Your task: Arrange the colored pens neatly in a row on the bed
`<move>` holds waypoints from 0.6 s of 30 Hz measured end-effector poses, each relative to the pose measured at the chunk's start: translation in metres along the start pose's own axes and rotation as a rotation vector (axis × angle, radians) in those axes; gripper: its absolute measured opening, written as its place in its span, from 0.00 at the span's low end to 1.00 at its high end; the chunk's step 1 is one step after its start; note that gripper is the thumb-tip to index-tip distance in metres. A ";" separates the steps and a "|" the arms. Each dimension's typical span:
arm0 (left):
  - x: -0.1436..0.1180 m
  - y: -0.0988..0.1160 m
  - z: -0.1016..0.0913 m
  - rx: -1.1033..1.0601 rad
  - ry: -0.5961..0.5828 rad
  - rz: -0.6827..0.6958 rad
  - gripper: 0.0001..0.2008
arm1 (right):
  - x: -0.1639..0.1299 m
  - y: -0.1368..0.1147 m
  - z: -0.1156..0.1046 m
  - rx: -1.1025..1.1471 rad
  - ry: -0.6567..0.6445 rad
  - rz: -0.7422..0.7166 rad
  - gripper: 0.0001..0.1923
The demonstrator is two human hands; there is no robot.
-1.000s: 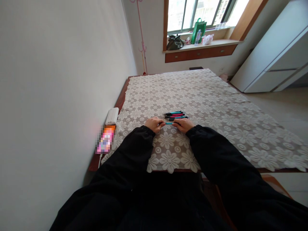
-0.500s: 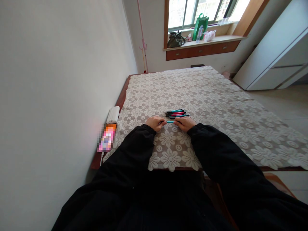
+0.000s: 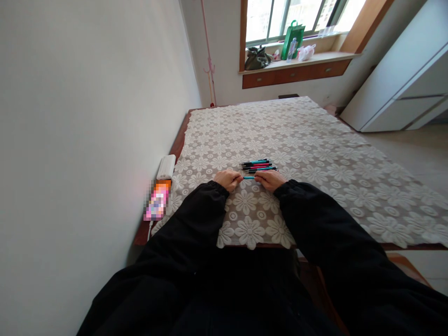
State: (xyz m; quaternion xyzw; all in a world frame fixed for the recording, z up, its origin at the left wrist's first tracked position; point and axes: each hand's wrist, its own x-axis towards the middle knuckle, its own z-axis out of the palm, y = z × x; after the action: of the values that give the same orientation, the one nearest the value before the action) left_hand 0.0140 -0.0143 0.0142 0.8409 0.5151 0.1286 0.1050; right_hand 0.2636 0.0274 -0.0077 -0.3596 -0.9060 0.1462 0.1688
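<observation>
Both hands pinch one teal pen point(image 3: 248, 177) between them, held level just above the surface point(image 3: 315, 154). Left hand point(image 3: 228, 179) closed on the pen's left end, right hand point(image 3: 268, 179) closed on the right end; only a short teal stretch shows between the fingers. Black sleeves point(image 3: 196, 214) run back from both wrists toward the near edge.

Just beyond the held pen, a small pile of pens point(image 3: 259, 165) lies on the cloth, roughly parallel, teal, pink and black barrels; right hand nearly touches the nearest one.

Surface is covered with a white lace flower cloth point(image 3: 297, 135), dark wood showing at the left edge. Near left, by the wall: white power bank point(image 3: 165, 167), and nearer than it a phone point(image 3: 157, 202) with a blurred screen. Far end: window sill point(image 3: 297, 59) with a green bag point(image 3: 292, 40) and a dark bag point(image 3: 256, 58). White cabinet point(image 3: 402, 88) at far right.
</observation>
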 end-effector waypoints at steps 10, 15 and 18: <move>-0.002 0.003 -0.001 0.082 0.012 0.028 0.19 | 0.002 -0.001 0.003 0.059 0.005 -0.003 0.18; -0.002 0.002 -0.002 0.044 0.011 -0.010 0.21 | -0.001 -0.003 0.003 -0.010 0.086 -0.051 0.18; -0.002 -0.002 -0.001 -0.021 0.004 -0.013 0.23 | -0.003 -0.004 0.002 -0.059 0.107 -0.070 0.20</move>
State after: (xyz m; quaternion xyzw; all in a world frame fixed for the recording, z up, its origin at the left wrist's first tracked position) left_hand 0.0117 -0.0148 0.0141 0.8362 0.5192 0.1349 0.1138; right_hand 0.2623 0.0227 -0.0083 -0.3397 -0.9117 0.0941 0.2112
